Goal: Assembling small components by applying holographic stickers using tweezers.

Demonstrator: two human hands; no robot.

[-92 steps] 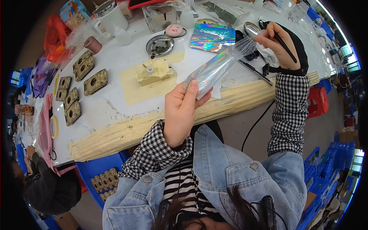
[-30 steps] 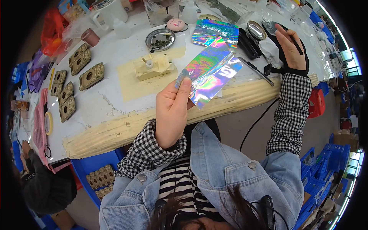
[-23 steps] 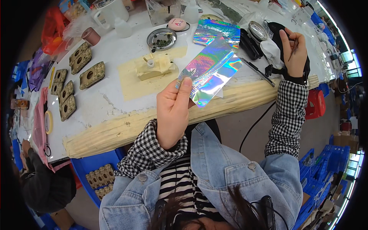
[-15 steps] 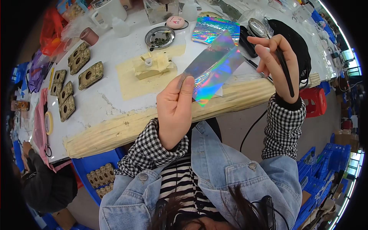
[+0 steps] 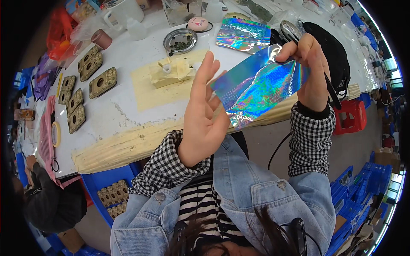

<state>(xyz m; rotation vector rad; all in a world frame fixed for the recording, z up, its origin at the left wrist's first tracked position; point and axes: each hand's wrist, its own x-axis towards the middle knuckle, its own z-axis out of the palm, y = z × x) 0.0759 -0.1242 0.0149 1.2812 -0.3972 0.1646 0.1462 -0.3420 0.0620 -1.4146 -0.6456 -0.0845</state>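
A shiny holographic sheet (image 5: 265,87) hangs above the table's front edge, pinched at its upper right corner by my right hand (image 5: 315,74). That same hand also keeps a slim black tool (image 5: 332,91) tucked in it, its handle sticking out below the fingers; its tip is hidden. My left hand (image 5: 203,117) is open beside the sheet's left edge, fingers stretched upward and palm toward the sheet. Just behind my left hand, a small tape-wrapped block (image 5: 171,76) with a little white piece on top rests on masking tape stuck to the table.
Another holographic sheet (image 5: 243,34) lies at the back, near a round dish of small dark pieces (image 5: 180,41) and a pink round item (image 5: 197,24). Several camouflage-patterned cases (image 5: 103,82) lie at left. A black cap-like item (image 5: 326,51) is at right. A blue bin (image 5: 92,183) stands below.
The held sheet has passed from my left hand to my right and shifted rightward. My left hand has let go and spread its fingers. The black tool has stayed in my right hand.
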